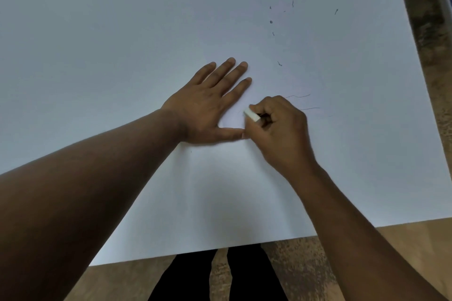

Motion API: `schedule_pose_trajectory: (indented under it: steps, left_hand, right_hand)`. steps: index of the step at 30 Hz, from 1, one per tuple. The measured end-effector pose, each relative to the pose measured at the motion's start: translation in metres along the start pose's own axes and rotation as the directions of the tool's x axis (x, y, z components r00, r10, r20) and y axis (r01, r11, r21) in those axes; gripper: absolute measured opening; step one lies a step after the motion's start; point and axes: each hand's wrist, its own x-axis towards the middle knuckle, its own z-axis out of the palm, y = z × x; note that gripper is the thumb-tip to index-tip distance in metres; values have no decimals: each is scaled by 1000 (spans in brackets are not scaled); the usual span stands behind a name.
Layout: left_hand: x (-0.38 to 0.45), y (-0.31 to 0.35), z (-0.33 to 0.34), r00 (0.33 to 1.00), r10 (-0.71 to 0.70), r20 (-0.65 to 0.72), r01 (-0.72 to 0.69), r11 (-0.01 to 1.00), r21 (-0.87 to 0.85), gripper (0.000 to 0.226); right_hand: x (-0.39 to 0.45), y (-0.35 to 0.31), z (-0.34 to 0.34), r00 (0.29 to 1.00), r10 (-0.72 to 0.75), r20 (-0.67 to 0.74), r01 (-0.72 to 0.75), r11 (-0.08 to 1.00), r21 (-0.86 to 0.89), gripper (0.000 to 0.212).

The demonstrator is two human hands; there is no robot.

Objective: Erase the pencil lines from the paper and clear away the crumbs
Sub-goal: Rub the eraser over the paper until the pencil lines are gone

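Erasing step in hand: right hand (281, 129) pinches small white rectangular eraser (252, 115), tip down on large white paper sheet (122, 44) that covers most of the mottled brown tabletop (425, 32). Left hand (208, 107) lies spread flat, pressing the sheet just beside the eraser. Thin grey pencil lines (299, 96) remain just right of the right hand; dark eraser crumbs (279, 64) lie scattered farther up. Next, likely: rub rightward over those lines, then sweep the crumbs off.
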Motion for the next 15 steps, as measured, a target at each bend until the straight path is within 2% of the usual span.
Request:
schedule_pose_trajectory:
  steps: [3, 8, 10, 12, 14, 15]
  left_hand:
    - [-1, 1, -2, 1000, 6, -9, -6, 1000, 2, 103]
    - [-1, 1, -1, 1000, 12, -22, -12, 1000, 10, 101]
    - [0, 1, -1, 1000, 6, -24, -6, 1000, 4, 103]
    - [0, 1, -1, 1000, 5, -14, -5, 1000, -6, 106]
    - [0, 1, 0, 1000, 1, -11, -1, 1000, 5, 107]
    - [0, 1, 0, 1000, -2, -13, 2, 1000, 8, 107]
  right_hand:
    - [3, -7, 6, 995, -66, 71, 70, 996, -51, 2]
    - [11, -9, 4, 977, -112, 179, 130, 987, -91, 6]
    - [19, -8, 2, 983, -94, 160, 117, 983, -144, 8]
    - [27, -2, -4, 996, -52, 70, 65, 978, -196, 10]
    - [29, 2, -14, 1000, -2, 6, 3, 986, -169, 11]
    - [28, 2, -16, 1000, 6, 22, -3, 990, -138, 10]
